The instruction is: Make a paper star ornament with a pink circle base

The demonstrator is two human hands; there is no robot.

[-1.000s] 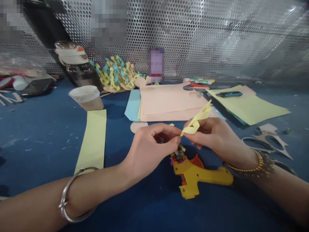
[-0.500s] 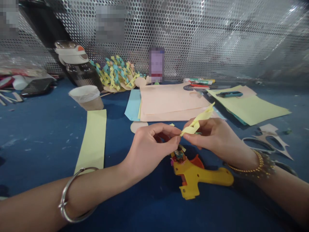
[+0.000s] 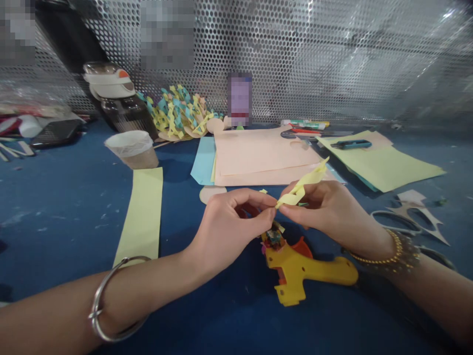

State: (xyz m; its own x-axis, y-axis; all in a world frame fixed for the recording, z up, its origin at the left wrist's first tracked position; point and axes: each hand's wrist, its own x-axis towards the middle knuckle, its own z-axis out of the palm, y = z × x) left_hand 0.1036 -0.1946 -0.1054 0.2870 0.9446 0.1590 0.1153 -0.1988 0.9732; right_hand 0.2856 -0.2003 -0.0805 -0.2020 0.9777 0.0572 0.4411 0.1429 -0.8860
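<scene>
Between my two hands is a twisted yellow paper strip [image 3: 303, 187], slanting up to the right. My left hand [image 3: 236, 222] pinches its lower end between thumb and fingertips. My right hand [image 3: 321, 207] is closed on the strip just beside, thumb in front. Below my hands a yellow hot glue gun [image 3: 310, 268] with an orange trigger lies on the table, its nozzle end clogged with paper scraps and partly hidden by my left fingers. Left of my left hand lies a flat yellow paper strip [image 3: 142, 217], its near end under my wrist.
A paper cup [image 3: 133, 150] and a dark bottle [image 3: 125, 111] stand at the back left, beside a pile of curled paper pieces [image 3: 181, 113]. Paper sheets [image 3: 258, 153] lie ahead. A teal cutter [image 3: 351, 144] rests on yellow sheets [image 3: 402, 165]; scissors [image 3: 397, 222] lie at the right.
</scene>
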